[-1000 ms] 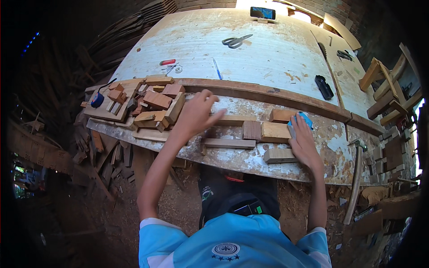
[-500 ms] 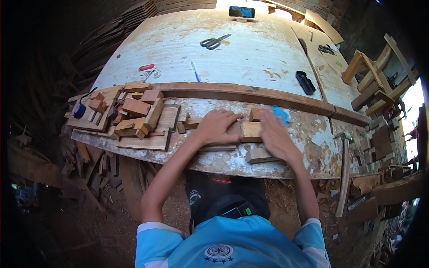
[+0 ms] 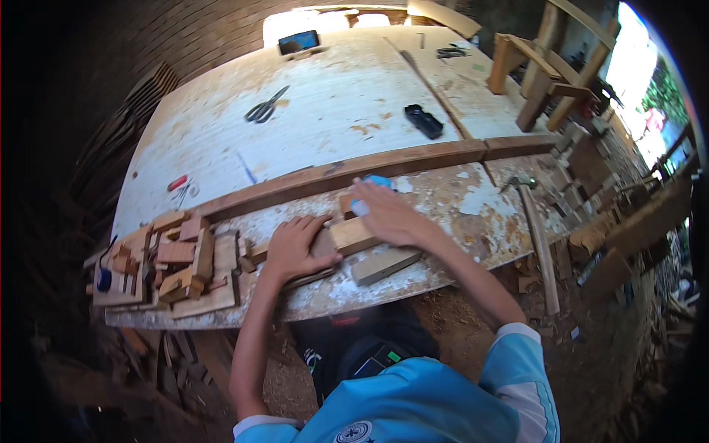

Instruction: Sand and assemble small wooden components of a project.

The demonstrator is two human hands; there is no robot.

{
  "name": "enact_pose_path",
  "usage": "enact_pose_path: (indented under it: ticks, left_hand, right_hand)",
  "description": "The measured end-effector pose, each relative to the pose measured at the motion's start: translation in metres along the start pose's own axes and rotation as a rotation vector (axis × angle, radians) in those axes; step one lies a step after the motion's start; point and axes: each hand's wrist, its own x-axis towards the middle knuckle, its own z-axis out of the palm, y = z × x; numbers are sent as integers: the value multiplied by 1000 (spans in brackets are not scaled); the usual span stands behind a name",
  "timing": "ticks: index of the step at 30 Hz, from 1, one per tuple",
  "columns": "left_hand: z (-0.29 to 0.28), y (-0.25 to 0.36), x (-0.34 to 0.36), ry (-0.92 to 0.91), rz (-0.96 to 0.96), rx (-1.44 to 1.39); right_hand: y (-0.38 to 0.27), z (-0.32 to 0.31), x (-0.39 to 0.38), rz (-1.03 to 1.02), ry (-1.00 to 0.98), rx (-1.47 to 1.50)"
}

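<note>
My left hand (image 3: 297, 247) bears down on a dark wooden block (image 3: 323, 246), its fingers across the top and its thumb along the near side. Against that block's right end lies a pale wooden block (image 3: 353, 235). My right hand (image 3: 391, 213) lies flat with fingers stretched over the far side of the pale block. Beyond its fingers shows a blue piece (image 3: 379, 181), partly covered; I cannot make out its kind. A small orange-brown block (image 3: 346, 205) sits by those fingertips. Nearer to me rests a greyish wooden block (image 3: 385, 266).
Wood offcuts (image 3: 181, 255) are heaped at the left. A long wooden rail (image 3: 413, 159) crosses the bench behind my hands. A hammer (image 3: 538, 240) hangs over the right edge. Scissors (image 3: 266, 105), a black case (image 3: 423, 121) and a phone (image 3: 299, 42) lie farther back.
My view has turned to the right, so the bench appears shifted left and tilted. The right hand is now farther over the block, its fingers pointing left and away. The left hand keeps its place.
</note>
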Motion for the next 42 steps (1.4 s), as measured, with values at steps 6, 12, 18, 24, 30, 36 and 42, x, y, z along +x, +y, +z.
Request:
enact_pose_path:
  ticks: [6, 12, 18, 24, 30, 36, 42]
  left_hand:
    - [-7, 0, 8, -85, -8, -81]
    - [-5, 33, 49, -179, -224, -307]
    - [-15, 44, 29, -78, -188, -20]
    - [-9, 71, -80, 272, -375, -989]
    - [8, 74, -117, 508, -1005, -2027]
    - [5, 59, -103, 728, -1023, -2107]
    - [5, 58, -89, 731, -1030, -2054]
  right_hand:
    - [5, -29, -42, -236, 7, 289]
    - [95, -54, -108, 61, 571, -24]
    - [135, -91, -182, 404, 726, -357]
    - [189, -93, -215, 907, 388, -384]
    - [195, -103, -206, 818, 502, -186]
    - [150, -113, -199, 552, 608, -62]
    - [82, -92, -166, 491, 297, 718]
